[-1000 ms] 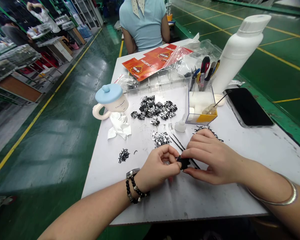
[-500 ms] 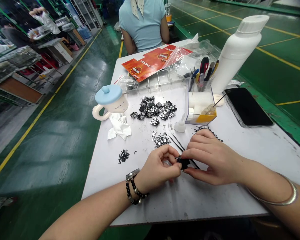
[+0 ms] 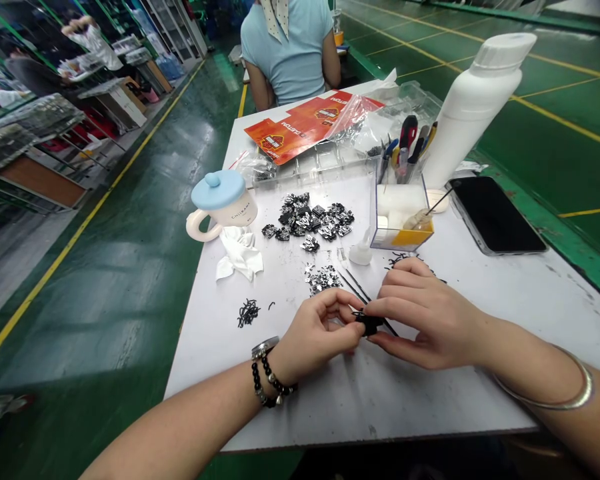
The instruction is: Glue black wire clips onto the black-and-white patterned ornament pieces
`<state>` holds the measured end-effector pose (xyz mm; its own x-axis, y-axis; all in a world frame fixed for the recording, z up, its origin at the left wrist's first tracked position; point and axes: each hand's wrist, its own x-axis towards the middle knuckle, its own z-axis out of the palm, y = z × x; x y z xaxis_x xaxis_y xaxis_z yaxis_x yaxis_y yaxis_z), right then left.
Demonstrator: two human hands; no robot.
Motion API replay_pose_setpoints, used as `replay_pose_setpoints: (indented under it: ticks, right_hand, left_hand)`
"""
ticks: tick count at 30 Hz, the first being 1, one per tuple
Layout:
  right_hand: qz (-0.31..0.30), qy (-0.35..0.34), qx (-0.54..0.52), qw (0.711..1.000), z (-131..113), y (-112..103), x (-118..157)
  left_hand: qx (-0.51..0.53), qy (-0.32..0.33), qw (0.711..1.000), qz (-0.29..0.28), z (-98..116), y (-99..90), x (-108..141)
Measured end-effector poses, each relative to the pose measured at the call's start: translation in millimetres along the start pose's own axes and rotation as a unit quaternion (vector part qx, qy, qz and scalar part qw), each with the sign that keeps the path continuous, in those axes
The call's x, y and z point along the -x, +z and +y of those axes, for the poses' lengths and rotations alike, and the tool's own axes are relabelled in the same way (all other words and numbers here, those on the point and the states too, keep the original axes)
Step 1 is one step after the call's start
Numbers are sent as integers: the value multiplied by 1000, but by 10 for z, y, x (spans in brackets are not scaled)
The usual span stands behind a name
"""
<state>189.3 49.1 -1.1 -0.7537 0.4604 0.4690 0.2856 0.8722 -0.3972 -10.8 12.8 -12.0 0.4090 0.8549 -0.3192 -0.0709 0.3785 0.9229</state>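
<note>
Between my two hands is a small black part (image 3: pixel 369 323), pinched from both sides above the white table (image 3: pixel 300 417). My left hand (image 3: pixel 325 327) grips its left edge with thumb and fingertips. The thumb and fingers of my right hand (image 3: pixel 420 317) close on its right side. Fingertips cover much of the part, so its exact kind does not show. Black tweezers (image 3: pixel 355 283) lie beneath and behind it. Just beyond my left hand sits a pile of small shiny metal pieces (image 3: pixel 324 279); short black curved strips (image 3: pixel 249 312) lie to its left.
Several black-and-silver parts (image 3: pixel 305 217) are heaped mid-table. Behind them are a clear tray (image 3: pixel 325 157) and red printed card (image 3: pixel 300 123). A blue-lidded mug (image 3: pixel 225 200) and tissue (image 3: pixel 240 253) stand left; a tool box (image 3: pixel 403 213), white bottle (image 3: pixel 473 110) and phone (image 3: pixel 497 213) right. A person (image 3: pixel 290 53) sits ahead.
Both hands keep hold of the black part, with only slight finger shifts. The whole view has moved very slightly; the things on the table stay where they were.
</note>
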Motion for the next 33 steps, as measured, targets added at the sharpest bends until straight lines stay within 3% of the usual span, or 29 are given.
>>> replay_pose_setpoints:
  ticks: [12,16,19,23,28,33]
  right_hand:
    - [5,-3,10,1000,-7,-1,3]
    - [18,-19,20,999,-25,17,1]
    - [52,-44,46,997,-49,42,15]
    - [82,-80,110,987,-84,52,66]
    - [102,-128,139,977,-135,8,88]
    - [112,-134,123,977,-159,-8,73]
  left_hand:
    - [-31,19,999,-10,-19,-20,6]
    - [-116,112,987,14,33,8,50]
    - [-204,218,954,41,62,35,90]
    - [-325,336,881,75,69,43,127]
    - [-428,404,804,79,88,33,160]
    - [-460,435,770,73,115,38,176]
